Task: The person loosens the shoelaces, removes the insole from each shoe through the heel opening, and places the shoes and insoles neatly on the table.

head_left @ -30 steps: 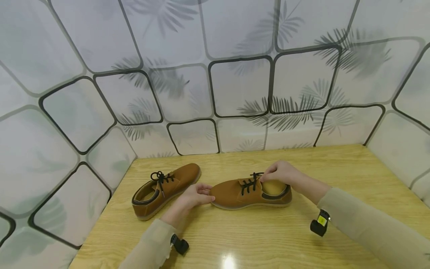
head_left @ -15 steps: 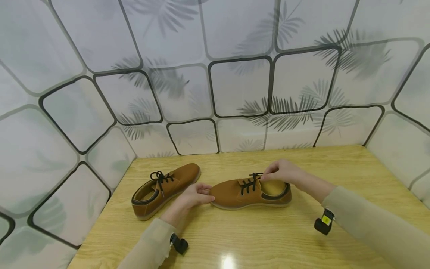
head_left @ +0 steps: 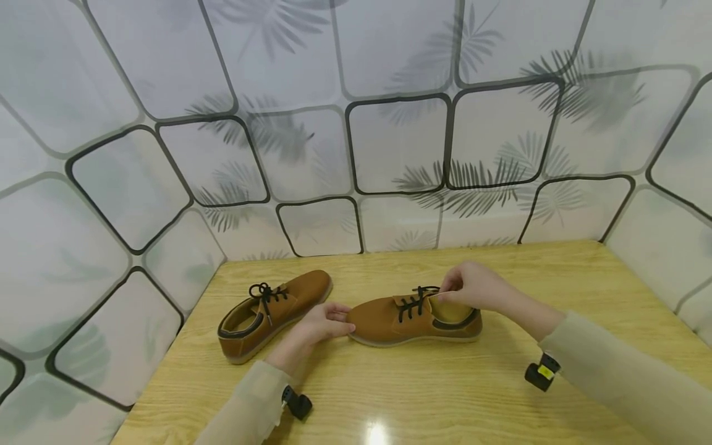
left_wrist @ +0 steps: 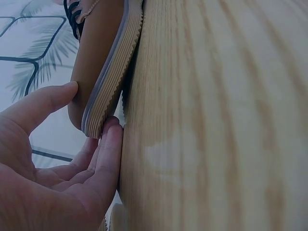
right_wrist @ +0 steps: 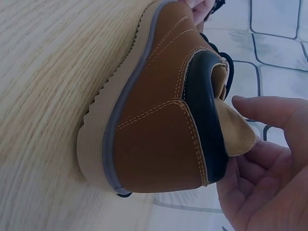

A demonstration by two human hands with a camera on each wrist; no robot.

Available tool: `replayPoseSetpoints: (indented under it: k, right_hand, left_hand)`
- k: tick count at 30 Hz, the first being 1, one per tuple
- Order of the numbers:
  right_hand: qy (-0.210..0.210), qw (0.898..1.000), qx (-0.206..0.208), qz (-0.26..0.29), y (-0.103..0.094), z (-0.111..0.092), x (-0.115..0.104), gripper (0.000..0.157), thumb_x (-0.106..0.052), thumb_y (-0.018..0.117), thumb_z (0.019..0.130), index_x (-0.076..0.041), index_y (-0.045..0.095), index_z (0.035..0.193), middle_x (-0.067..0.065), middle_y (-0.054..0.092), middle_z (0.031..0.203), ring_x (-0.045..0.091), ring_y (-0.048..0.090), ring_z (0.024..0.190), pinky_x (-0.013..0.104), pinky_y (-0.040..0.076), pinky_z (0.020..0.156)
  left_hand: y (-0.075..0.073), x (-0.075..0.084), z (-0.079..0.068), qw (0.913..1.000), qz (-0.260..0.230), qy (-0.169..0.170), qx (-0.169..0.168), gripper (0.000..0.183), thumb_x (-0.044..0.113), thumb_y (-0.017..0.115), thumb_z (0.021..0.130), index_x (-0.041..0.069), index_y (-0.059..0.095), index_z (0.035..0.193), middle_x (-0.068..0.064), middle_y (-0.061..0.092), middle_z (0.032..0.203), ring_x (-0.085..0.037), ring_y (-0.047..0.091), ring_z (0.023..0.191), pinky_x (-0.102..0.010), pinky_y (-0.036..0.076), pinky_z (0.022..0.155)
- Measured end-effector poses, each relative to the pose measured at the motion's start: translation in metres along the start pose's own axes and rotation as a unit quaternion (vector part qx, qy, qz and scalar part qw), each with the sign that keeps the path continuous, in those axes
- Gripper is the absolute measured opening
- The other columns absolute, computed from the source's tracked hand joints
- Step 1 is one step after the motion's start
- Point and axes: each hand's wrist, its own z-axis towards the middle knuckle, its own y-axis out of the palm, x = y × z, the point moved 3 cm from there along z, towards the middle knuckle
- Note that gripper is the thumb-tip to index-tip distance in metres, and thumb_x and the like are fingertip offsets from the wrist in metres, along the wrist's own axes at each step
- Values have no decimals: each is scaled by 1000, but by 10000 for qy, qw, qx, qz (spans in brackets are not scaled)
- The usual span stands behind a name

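Note:
A brown lace-up shoe [head_left: 378, 318] with black laces lies on its sole, toe to the left. At its toe, the left hand [head_left: 322, 324] pinches the shoe, thumb on the upper and fingers against the sole edge, seen closely in the left wrist view. Over the shoe's opening, the right hand [head_left: 473, 287] pinches a tan insole [right_wrist: 236, 130] whose end sticks up past the dark collar [right_wrist: 204, 110]. How far the insole reaches inside is hidden. The matching brown shoe [head_left: 303, 296], its laces tied in a bow, stands to the left.
A light wood-grain table [head_left: 411, 389] bears both shoes. Patterned white walls [head_left: 400, 142] with grey leaf prints and dark outlines enclose it at the back and sides. Black wrist cameras hang at both cuffs.
The right hand has shifted slightly right, away from the laces, with the insole end. The left hand and both shoes have stayed in place.

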Motion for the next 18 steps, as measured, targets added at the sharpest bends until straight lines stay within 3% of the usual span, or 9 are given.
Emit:
replayPoseSetpoints:
  k: [7,18]
  right_hand:
    - [-44,9999,107,-127,-2,-4,0,9,-24,73,83,-17,70,77,-6,66,72,10,58,66,29,47,60]
    - [288,9981,228,504,0,0,12,13,-25,74,81,-12,74,82,-3,70,79,12,59,72,29,48,62]
  left_hand:
    - [0,0,-1,10000,11,32,20,48,15,77,78,5,58,120,-14,56,113,-22,55,97,-29,49,77]
    - [-1,-2,1,10000,-44,3,-62,49,16,78,77,5,57,120,-14,56,114,-22,55,98,-29,50,78]
